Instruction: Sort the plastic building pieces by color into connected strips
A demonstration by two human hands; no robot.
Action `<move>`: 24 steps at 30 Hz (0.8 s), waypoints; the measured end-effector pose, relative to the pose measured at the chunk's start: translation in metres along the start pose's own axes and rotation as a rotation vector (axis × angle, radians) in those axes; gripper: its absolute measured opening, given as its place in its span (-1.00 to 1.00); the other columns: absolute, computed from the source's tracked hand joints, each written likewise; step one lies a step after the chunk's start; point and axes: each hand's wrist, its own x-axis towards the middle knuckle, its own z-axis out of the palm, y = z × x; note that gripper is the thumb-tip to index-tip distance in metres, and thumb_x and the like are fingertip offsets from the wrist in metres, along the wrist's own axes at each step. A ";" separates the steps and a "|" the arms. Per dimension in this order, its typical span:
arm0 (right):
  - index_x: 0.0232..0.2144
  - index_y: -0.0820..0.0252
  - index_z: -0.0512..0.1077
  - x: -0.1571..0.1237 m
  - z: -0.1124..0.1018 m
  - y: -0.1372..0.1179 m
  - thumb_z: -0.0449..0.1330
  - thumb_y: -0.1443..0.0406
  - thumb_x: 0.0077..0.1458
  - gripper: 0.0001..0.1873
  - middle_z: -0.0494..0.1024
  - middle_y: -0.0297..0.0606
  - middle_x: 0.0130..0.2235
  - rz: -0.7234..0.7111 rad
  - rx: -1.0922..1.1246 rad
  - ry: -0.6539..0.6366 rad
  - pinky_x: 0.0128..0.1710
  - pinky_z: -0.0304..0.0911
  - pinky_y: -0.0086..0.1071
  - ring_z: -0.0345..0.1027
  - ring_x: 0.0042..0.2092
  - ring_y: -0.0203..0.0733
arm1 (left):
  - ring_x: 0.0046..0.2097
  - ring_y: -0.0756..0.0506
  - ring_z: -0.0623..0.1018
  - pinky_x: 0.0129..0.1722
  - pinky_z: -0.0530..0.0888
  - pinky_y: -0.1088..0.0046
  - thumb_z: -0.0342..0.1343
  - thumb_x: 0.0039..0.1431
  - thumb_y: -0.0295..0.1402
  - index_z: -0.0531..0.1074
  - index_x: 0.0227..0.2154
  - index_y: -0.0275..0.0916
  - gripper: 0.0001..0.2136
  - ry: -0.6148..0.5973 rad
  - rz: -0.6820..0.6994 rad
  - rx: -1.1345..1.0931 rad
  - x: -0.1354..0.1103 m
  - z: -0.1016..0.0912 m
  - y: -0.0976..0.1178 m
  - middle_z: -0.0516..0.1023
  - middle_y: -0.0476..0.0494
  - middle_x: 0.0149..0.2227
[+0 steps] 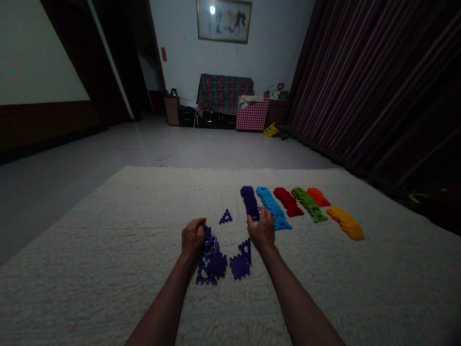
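My left hand is closed in a fist-like grip on the top of a pile of purple interlocking pieces lying on a cream carpet. My right hand rests with fingers curled at the near end of a row of purple pieces, touching it. A single purple triangle piece lies between the two hands. Another purple triangle and a toothed purple piece lie just below my right wrist.
To the right of the purple row lie rows of blue, red, green, orange and yellow-orange pieces. Beyond the carpet is grey tiled floor, a covered cabinet at the back wall and dark curtains on the right.
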 end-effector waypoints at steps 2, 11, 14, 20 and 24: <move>0.06 0.32 0.31 -0.002 -0.003 -0.002 0.11 0.22 0.12 -0.53 0.40 0.07 -0.01 -0.036 0.041 0.014 0.10 0.20 0.00 0.25 0.05 0.09 | -0.06 -0.16 0.58 0.07 0.44 0.24 -0.07 0.03 -0.44 0.58 -0.25 -0.21 -0.67 0.071 -0.051 -0.056 0.001 -0.002 0.000 0.64 -0.18 -0.15; -0.10 0.20 0.41 -0.026 -0.014 -0.017 0.07 0.26 0.12 -0.70 0.48 -0.07 -0.11 -0.139 0.317 -0.168 0.02 0.34 -0.09 0.37 -0.03 -0.03 | -0.03 -0.17 0.57 0.11 0.41 0.19 -0.04 0.02 -0.46 0.58 -0.26 -0.23 -0.69 -0.010 -0.005 -0.096 0.002 0.001 0.006 0.62 -0.22 -0.13; -0.04 0.19 0.38 -0.038 -0.026 -0.020 0.10 0.21 0.13 -0.65 0.43 -0.05 -0.01 -0.146 0.400 -0.321 0.02 0.36 -0.12 0.36 0.03 -0.05 | 0.02 -0.15 0.54 0.14 0.37 0.19 0.01 0.04 -0.40 0.57 -0.22 -0.20 -0.71 -0.053 -0.032 -0.230 -0.001 0.005 0.016 0.61 -0.20 -0.08; 0.23 0.10 0.20 -0.060 -0.064 -0.020 0.33 0.13 -0.12 -0.15 0.18 0.01 0.29 -0.354 0.321 -0.635 0.24 0.08 0.11 0.01 0.32 0.13 | 0.00 -0.17 0.56 -0.04 0.48 0.27 0.09 0.00 -0.21 0.53 -0.13 -0.28 -0.62 -0.112 -0.295 -0.684 -0.004 0.012 0.025 0.59 -0.29 -0.03; 0.28 0.06 0.13 -0.075 -0.078 -0.031 0.31 0.23 -0.14 -0.09 0.08 -0.02 0.35 -0.402 0.247 -0.698 0.26 0.00 0.19 -0.15 0.37 0.17 | 0.00 -0.18 0.56 -0.07 0.48 0.30 0.12 -0.04 -0.16 0.52 -0.15 -0.31 -0.59 0.016 -0.340 -0.797 -0.003 0.012 0.021 0.58 -0.35 -0.04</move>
